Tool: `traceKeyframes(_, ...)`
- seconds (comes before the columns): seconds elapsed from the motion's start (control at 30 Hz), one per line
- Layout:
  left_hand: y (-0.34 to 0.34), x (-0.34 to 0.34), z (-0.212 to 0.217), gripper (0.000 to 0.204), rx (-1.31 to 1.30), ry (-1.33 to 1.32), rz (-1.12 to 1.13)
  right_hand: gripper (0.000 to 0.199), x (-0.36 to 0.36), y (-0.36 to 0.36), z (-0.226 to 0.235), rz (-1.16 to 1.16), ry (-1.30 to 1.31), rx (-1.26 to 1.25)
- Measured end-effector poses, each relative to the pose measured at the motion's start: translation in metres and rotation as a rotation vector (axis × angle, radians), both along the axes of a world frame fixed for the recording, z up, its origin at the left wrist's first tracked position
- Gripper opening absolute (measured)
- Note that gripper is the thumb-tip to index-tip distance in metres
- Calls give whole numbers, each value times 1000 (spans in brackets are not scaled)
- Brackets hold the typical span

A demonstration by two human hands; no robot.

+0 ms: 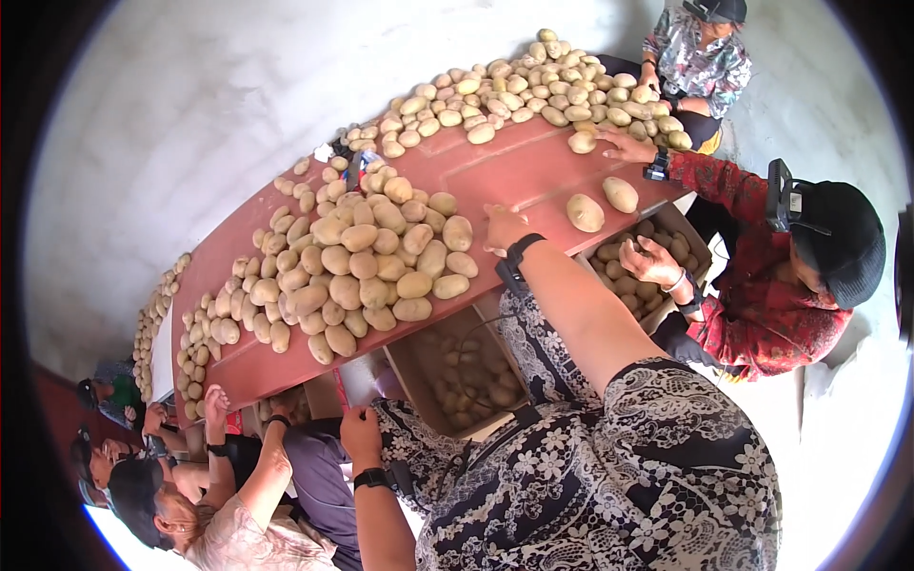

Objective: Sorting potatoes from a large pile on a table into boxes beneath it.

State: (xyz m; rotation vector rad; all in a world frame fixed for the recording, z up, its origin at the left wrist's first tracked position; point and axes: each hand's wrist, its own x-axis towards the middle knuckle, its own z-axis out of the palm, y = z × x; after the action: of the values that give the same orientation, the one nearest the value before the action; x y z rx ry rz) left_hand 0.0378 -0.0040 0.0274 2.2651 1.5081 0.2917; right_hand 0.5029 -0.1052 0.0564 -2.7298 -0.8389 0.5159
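Note:
My right hand (503, 228), a black band on its wrist, reaches onto the red table (495, 171) just right of a big heap of pale potatoes (367, 262). Its fingers curl down onto the tabletop, and whether a potato is under them is hidden. My left hand (360, 426), wearing a black watch, is closed by the near-left corner of an open cardboard box (400, 366) that sits below the table edge with potatoes (466, 381) inside. Two loose potatoes (585, 212) lie to the right of my right hand.
A second heap of potatoes (533, 86) covers the table's far end. A person in a red patterned top (762, 285) on the right reaches to the table and into another box (657, 252). More people sit at the far right (700, 57) and lower left (238, 504).

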Motion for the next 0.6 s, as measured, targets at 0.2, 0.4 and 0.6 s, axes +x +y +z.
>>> traceKeyframes(0.2,-1,-7,1,26,-20,-23,19,77,9,-6,-21,57,-48,27)
traceKeyframes(0.4,0,-10,1,26,-40,-13,28,74,39,-20,-13,-13,-75,-75)
traceKeyframes(0.6,2,-4,2,28,-42,-8,26,77,58,-35,-14,7,-68,53)
